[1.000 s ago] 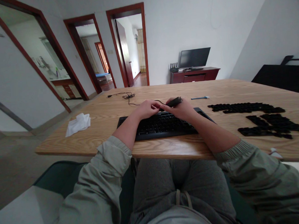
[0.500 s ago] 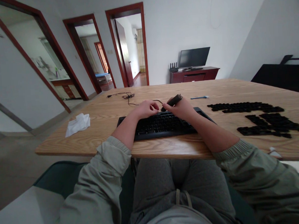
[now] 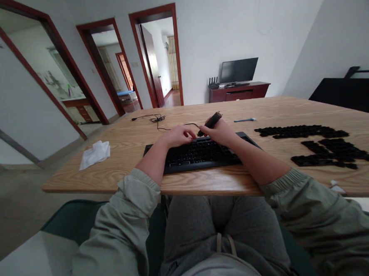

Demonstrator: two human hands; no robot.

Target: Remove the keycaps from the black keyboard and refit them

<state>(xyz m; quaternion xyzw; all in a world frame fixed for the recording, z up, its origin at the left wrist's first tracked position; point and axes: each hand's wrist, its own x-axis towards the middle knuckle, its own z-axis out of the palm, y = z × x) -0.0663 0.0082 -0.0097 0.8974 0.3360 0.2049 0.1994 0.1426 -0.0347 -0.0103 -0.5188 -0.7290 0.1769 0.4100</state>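
Right hand [image 3: 219, 133] is pinching a corded black handheld device [image 3: 212, 120] tightly; left hand [image 3: 178, 136] is curling loosely at the keyboard [image 3: 201, 155] top edge, grip unclear.

tabletop [image 3: 206, 182]: pale oak, wavy brown grain | keyboard [image 3: 201, 158]: black | corded mouse [image 3: 213, 120]: black | loose keycaps [image 3: 303, 131], right: black | tissue [image 3: 94, 155], left: white | jacket sleeves [image 3: 122, 237], near: sage green | sweatpants [image 3: 190, 225], near: mottled grey | door frames [image 3: 152, 13], far: reddish brown
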